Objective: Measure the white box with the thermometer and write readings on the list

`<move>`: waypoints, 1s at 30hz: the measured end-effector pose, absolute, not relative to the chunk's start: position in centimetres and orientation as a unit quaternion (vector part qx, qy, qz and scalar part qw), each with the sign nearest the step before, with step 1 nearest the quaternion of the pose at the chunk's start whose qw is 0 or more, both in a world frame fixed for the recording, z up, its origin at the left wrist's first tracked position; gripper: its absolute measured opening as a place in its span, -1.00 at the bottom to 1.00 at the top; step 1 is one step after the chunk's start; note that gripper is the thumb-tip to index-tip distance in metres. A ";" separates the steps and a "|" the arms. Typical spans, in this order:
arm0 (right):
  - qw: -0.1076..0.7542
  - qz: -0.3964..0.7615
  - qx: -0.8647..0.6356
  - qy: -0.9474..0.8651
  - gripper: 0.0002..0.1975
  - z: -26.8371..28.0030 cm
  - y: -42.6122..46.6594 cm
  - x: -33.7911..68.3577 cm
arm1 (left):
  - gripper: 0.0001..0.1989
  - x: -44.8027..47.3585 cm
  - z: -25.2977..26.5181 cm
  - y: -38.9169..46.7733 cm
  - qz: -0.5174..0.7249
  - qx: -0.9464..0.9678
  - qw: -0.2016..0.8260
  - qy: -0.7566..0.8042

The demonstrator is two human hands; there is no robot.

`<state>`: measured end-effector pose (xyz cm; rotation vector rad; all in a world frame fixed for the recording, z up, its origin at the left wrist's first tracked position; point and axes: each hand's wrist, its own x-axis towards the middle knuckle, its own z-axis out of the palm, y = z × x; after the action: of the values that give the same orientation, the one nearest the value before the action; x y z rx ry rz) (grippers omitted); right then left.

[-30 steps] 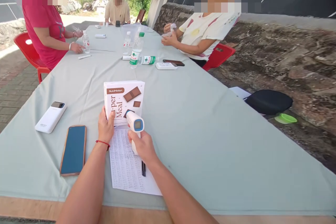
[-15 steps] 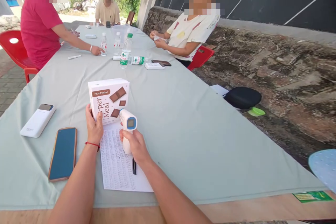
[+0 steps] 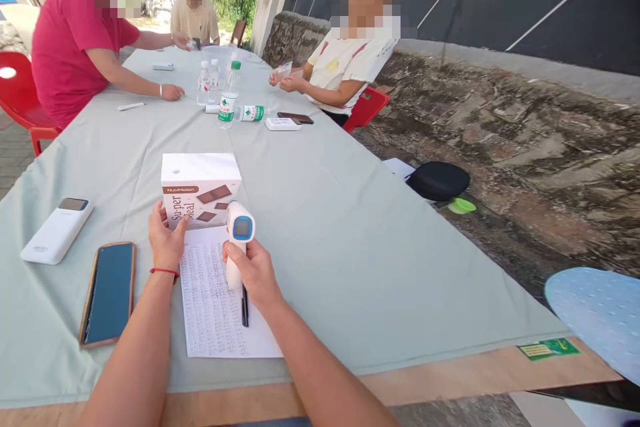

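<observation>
My left hand [image 3: 169,237] is closed on the left side of a white box [image 3: 201,168] with a NutriMotion label and brown bar pictures. The box stands on the cloth at the top of a handwritten sheet [image 3: 207,320], and its top face shows. My right hand [image 3: 255,270] grips the handle of a white infrared thermometer [image 3: 238,240], held upright in front of the box's right side. Its blue-framed screen [image 3: 243,228] faces me, with any reading too faint to make out. Under my right hand a black pen [image 3: 245,307] lies on the paper.
To the left lie a phone [image 3: 109,293] and a white power bank [image 3: 57,230]. Farther off are water bottles [image 3: 229,97], a white device [image 3: 283,124] and a dark phone [image 3: 296,117]. Three people sit around the cloth-covered table [image 3: 380,267]. A blue stool [image 3: 600,313] stands at the right.
The box has tipped back and come down onto the table, so more of its top shows. The person in pink has let go of a bottle and reaches farther with the other arm.
</observation>
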<state>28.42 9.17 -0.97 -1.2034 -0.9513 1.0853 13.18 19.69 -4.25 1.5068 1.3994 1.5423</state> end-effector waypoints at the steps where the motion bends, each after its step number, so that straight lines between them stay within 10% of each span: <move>1: 0.589 0.464 -0.519 -0.410 -0.66 -0.9 9.1 28.5 | -0.38 13.2 -4.3 19.7 0.571 0.560 0.276 0.533; 23: 0.492 0.281 -0.730 -0.382 -0.53 -2.5 7.7 37.1 | -0.44 13.9 -3.6 19.2 0.596 0.524 0.236 0.561; 30: 0.315 0.192 -0.849 -0.379 -0.45 -3.3 7.8 37.4 | -0.62 14.3 -4.1 17.9 0.608 0.552 0.183 0.541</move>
<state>37.40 7.81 -3.29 -2.2356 -0.9977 0.5055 14.30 17.92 -4.11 1.5574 1.5254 1.7146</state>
